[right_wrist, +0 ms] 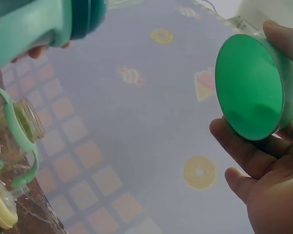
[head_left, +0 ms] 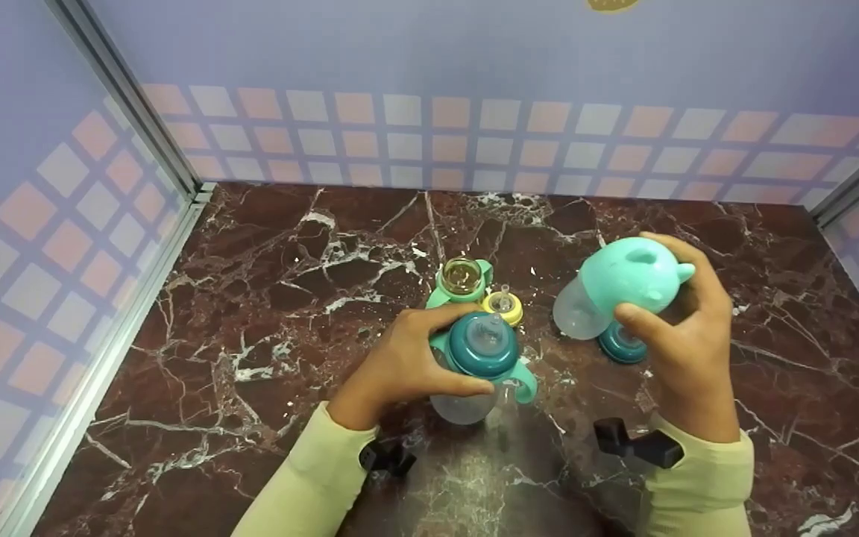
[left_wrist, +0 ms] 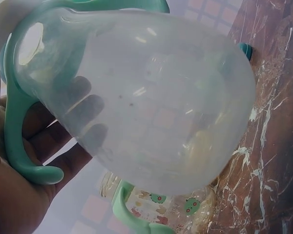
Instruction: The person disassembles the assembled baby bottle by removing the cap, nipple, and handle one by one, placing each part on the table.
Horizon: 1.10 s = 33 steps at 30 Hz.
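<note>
Down at 5 o'clock in the head view, the left hand (head_left: 403, 358) grips a teal-collared bottle (head_left: 482, 364), right hand (head_left: 687, 335) pinching a mint cap (head_left: 634, 274) at 3, so I'd guess it's capping time, next lining it up over the nipple (head_left: 487, 335).

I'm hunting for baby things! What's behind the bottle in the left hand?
From the head camera, a yellow-ringed nipple and a green-handled glass bottle are behind the held bottle. The left hand hides some of the glass bottle.
</note>
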Each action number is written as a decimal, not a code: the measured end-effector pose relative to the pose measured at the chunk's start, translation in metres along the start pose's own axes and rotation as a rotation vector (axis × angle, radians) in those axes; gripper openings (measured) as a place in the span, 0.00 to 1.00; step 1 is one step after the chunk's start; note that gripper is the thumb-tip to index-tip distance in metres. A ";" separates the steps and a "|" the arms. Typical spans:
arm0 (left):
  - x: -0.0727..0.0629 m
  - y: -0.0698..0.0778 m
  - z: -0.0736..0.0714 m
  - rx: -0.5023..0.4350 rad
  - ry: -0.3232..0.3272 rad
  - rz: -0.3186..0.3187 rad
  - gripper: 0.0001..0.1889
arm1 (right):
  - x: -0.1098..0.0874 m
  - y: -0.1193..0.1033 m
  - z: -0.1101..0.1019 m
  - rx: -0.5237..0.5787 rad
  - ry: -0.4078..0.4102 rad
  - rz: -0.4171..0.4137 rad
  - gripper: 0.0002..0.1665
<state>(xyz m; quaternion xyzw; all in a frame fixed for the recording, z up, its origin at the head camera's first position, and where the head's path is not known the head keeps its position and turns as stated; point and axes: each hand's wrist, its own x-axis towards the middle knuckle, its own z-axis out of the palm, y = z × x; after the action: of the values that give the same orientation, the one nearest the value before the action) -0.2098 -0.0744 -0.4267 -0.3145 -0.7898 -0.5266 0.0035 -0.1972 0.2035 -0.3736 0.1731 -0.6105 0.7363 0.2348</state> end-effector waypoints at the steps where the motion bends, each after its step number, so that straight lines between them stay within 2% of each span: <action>1: 0.000 0.000 0.000 0.010 -0.003 -0.001 0.38 | 0.001 0.000 -0.002 0.007 0.003 -0.009 0.40; 7: 0.000 -0.002 0.004 0.082 -0.007 -0.001 0.39 | 0.004 0.003 -0.011 0.033 0.046 -0.035 0.36; 13: 0.000 -0.003 0.006 0.076 -0.032 -0.001 0.41 | 0.007 0.004 -0.020 0.110 0.089 -0.029 0.35; 17: 0.000 -0.003 0.007 0.058 -0.046 0.001 0.41 | 0.010 0.004 -0.029 0.094 0.120 -0.025 0.35; 21: 0.001 -0.003 0.008 0.066 -0.058 -0.004 0.41 | 0.011 0.005 -0.041 0.052 0.178 0.003 0.35; 26: 0.001 -0.003 0.009 0.119 -0.067 -0.022 0.42 | 0.011 0.003 -0.054 -0.013 0.213 0.091 0.33; 33: 0.002 -0.002 0.010 0.093 -0.083 -0.024 0.43 | 0.012 0.002 -0.067 -0.261 0.244 0.179 0.37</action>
<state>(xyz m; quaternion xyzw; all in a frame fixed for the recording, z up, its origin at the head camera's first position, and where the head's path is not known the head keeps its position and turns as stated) -0.2089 -0.0654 -0.4324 -0.3262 -0.8166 -0.4758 -0.0209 -0.2061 0.2706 -0.3821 -0.0044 -0.6807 0.6845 0.2608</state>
